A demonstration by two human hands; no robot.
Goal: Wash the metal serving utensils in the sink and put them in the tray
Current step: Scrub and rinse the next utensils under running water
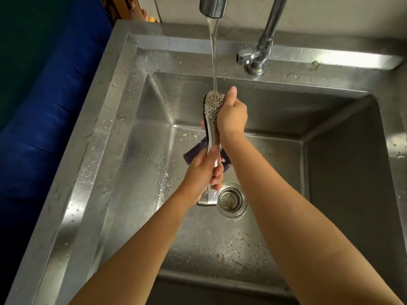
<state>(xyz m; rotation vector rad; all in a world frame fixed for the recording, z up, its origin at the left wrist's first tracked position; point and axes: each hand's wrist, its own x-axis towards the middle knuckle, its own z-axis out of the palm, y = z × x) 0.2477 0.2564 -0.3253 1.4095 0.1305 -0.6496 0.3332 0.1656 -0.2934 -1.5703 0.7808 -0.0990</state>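
Washing is judged midway: perforated, shiny steel tongs (pixel 211 119) are held under the water stream (pixel 213 51), above the middle of the wet, brushed-metal sink (pixel 105 119). The handle is clasped by the left grip (pixel 202 170); the rounded, holed head is wrapped by the right grip (pixel 232 115). No tray is seen, so placing remains.

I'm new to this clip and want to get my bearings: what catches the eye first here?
A water stream falls from the tap onto perforated metal tongs held over the middle of the sink. The left hand grips their handle and the right hand holds the head. The drain strainer sits just beside the handle end.
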